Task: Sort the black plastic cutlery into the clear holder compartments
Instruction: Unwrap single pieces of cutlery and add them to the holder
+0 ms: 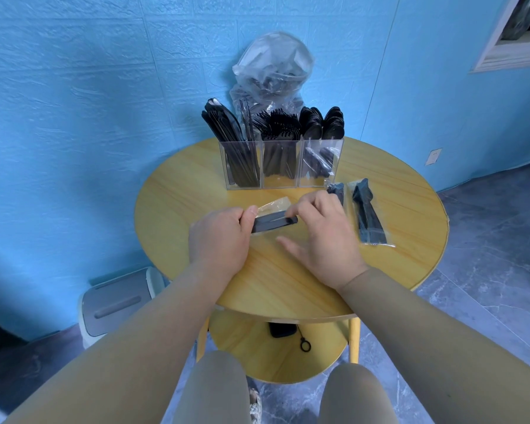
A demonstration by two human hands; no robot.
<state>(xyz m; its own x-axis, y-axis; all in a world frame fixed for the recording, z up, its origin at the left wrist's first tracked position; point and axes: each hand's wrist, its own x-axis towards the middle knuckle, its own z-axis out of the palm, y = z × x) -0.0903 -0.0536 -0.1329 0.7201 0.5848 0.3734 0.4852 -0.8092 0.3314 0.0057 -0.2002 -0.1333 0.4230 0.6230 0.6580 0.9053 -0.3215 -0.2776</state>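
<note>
A clear three-compartment holder (pixel 280 182) stands at the back of the round yellow table (pixel 395 209). Knives (pixel 224 123) fill its left compartment, forks (pixel 277 123) the middle, spoons (pixel 322 122) the right. My left hand (pixel 218 240) grips one end of a wrapped black cutlery pack (pixel 273 223) over the table's middle. My right hand (pixel 322 237) pinches the pack's other end, thumb stretched out below it. Two more wrapped packs lie to the right, a small one (pixel 337 191) and a longer one (pixel 367 215).
A clear plastic bag (pixel 273 65) holding more black cutlery leans on the blue wall behind the holder. A grey-lidded bin (pixel 117 301) stands on the floor at left. A black object with a ring strap (pixel 282 330) lies on the table's lower shelf.
</note>
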